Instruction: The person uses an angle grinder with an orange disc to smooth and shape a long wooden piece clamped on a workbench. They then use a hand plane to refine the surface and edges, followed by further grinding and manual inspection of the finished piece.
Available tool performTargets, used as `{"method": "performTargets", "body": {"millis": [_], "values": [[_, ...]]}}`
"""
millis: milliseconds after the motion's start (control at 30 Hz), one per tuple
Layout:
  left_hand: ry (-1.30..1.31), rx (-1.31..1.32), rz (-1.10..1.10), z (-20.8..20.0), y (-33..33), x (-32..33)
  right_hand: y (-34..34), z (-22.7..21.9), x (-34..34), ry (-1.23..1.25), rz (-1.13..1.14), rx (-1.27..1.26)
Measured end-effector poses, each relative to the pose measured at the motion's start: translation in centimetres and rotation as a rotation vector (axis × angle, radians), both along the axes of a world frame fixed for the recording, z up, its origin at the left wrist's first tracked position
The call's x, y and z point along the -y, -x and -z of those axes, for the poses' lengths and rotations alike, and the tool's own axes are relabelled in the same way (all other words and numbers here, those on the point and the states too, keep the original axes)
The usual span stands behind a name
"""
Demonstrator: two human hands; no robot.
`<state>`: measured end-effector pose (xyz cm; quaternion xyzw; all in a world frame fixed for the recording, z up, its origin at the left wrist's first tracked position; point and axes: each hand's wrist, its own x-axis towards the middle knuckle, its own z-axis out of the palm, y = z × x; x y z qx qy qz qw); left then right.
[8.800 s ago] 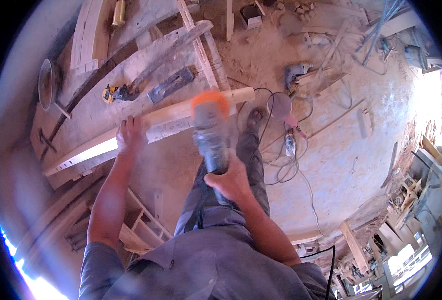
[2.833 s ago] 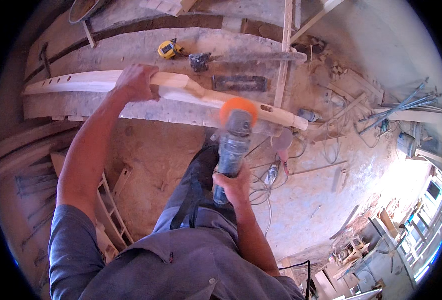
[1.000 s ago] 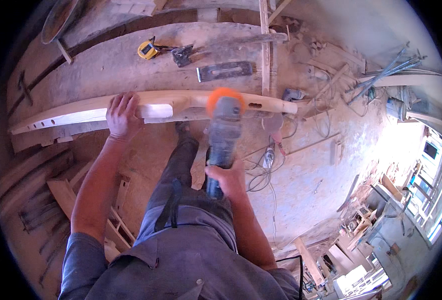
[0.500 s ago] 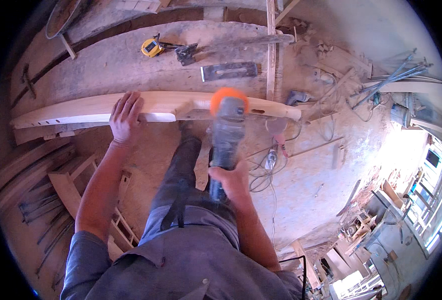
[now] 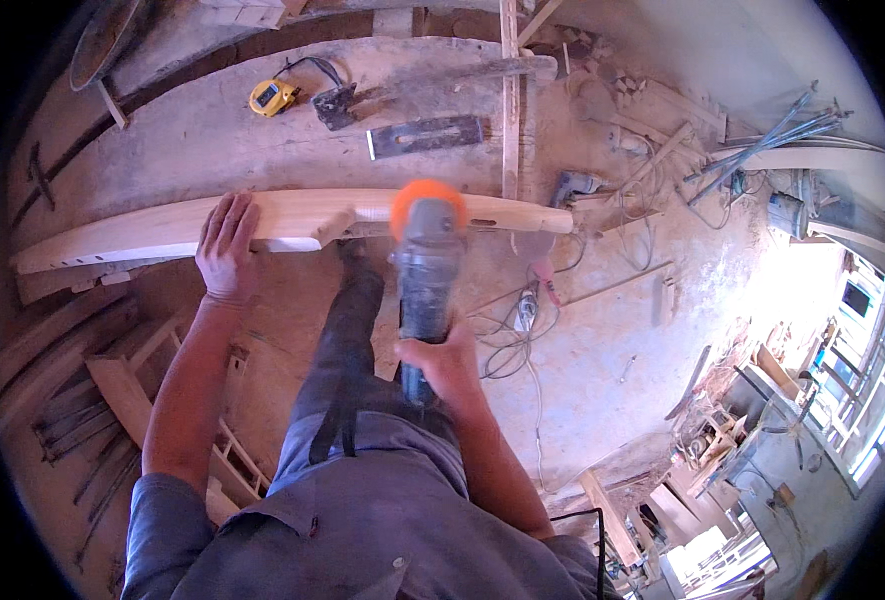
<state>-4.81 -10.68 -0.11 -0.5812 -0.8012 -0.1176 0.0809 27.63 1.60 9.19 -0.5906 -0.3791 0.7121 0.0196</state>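
Observation:
A long, pale, shaped piece of wood (image 5: 303, 213) lies across the front of the workbench, with slots cut near both ends. My left hand (image 5: 229, 245) rests over its left part, the fingers laid across the top face. In my right hand (image 5: 450, 368) is a dark angle grinder (image 5: 428, 275), gripped round its body. The tool's orange disc (image 5: 428, 198) is over the wood right of its stepped notch; whether it touches the surface cannot be made out.
On the bench (image 5: 203, 140) lie a yellow tape measure (image 5: 272, 97), a hatchet-like tool (image 5: 335, 106) and a flat metal plane blade (image 5: 425, 137). A drill (image 5: 575, 186) sits beyond the wood's right end. Tangled cables (image 5: 508, 350) and a second, pink-handled grinder (image 5: 544, 278) are at the right.
The whole scene has shifted slightly left in view. The grinder stays over nearly the same stretch of wood, and both hands keep their holds.

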Motion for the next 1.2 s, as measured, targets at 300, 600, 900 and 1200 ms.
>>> {"method": "performTargets", "body": {"millis": [300,600,900,1200], "values": [[-0.019,0.028,-0.015,1.6,-0.4,1.5,-7.3,0.5,-2.6,-0.115,0.196,0.036],[0.049,0.003,-0.018,0.6,-0.7,1.4,-2.6,1.1,0.0,-0.07,-0.097,0.101],[0.059,0.055,-0.005,-0.6,0.5,-0.6,-7.4,2.2,-2.8,-0.157,0.205,0.009],[0.364,0.321,-0.054,-2.5,3.2,-2.5,-2.0,2.2,-0.1,-0.102,-0.019,0.019]]}}
